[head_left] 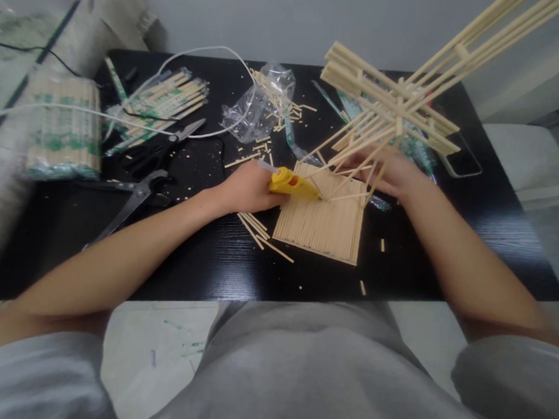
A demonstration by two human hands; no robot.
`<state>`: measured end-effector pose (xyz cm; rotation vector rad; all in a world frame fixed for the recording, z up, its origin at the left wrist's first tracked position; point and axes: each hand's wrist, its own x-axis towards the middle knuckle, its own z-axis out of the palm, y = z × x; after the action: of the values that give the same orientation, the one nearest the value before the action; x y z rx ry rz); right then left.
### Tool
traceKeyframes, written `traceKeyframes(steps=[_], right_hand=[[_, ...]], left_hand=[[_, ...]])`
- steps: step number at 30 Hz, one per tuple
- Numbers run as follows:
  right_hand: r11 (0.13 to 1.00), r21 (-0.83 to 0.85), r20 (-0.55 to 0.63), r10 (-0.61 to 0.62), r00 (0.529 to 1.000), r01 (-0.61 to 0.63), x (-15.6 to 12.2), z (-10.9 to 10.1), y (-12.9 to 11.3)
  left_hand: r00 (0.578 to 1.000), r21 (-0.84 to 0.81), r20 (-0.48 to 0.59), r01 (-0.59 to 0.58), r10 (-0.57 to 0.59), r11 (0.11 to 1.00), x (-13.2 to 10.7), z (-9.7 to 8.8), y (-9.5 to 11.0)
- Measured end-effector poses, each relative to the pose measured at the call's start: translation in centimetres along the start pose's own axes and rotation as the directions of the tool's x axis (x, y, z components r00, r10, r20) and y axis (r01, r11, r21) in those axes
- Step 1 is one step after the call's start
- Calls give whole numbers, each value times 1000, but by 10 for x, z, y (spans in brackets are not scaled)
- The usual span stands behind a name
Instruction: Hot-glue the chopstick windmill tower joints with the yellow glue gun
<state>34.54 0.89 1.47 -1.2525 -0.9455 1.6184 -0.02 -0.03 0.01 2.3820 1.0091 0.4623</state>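
Note:
My left hand (248, 189) is closed around a yellow hot glue gun (294, 185). The gun's nozzle points right, at the foot of a stick on a flat square base (323, 228) made of thin wooden sticks side by side. Above the base rises a stick model (398, 106), with slanting legs and crossed beams at its top. My right hand (390, 169) is behind the model's lower sticks, its fingers curled around them and partly hidden. The model leans up toward the far right.
Scissors (169, 141) and pliers-like cutters (139, 193) lie at the left, near a wrapped chopstick bundle (65, 127) and loose packets (167, 106). A white cable (208, 134) loops across the black table (200, 255). Cut stick pieces surround a clear plastic bag (253, 109).

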Motion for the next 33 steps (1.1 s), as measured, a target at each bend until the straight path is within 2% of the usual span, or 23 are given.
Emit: traceKeyframes(steps=[5, 12, 18, 29, 33], right_hand=[[1000, 14, 29, -3, 1000, 3, 1, 0, 0], [999, 32, 10, -19, 1000, 19, 1, 1, 1], [1000, 11, 26, -9, 1000, 8, 1, 0, 0], [1000, -7, -14, 22, 1000, -22, -1, 3, -3], [1000, -9, 33, -3, 999, 3, 0, -1, 0]], left_hand=[[1000, 3, -8, -2, 2, 1000, 0, 1, 0], [1000, 5, 20, -4, 3, 1000, 0, 0, 0], [1000, 4, -17, -12, 12, 1000, 1, 3, -2], [1000, 15, -7, -3, 3, 1000, 1, 3, -1], [1000, 18, 2, -15, 15, 1000, 1, 2, -1]])
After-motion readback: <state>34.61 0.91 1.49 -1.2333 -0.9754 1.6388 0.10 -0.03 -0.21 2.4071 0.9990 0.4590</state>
